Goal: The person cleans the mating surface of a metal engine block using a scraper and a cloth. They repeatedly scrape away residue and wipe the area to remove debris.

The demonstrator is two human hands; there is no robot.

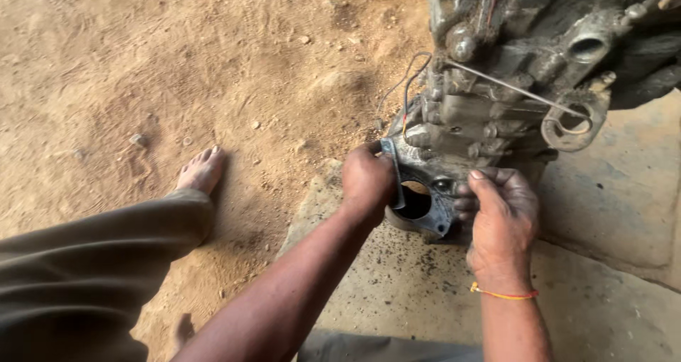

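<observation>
A grimy metal engine block (511,57) stands on a concrete slab (610,192) at the upper right. At its lower end is a dark flange with a round bore (418,200). My left hand (367,181) is closed around a flat grey metal tool (391,165) pressed against the flange's left edge. My right hand (501,216) grips the flange's right side, fingers curled onto it; an orange thread circles that wrist.
Loose sandy dirt (213,71) with small stones covers the left and top. My bare foot (202,169) and trousered leg (85,270) lie at left. Thin wires (408,85) and a metal rod (511,87) hang off the engine. Oil spots stain the slab.
</observation>
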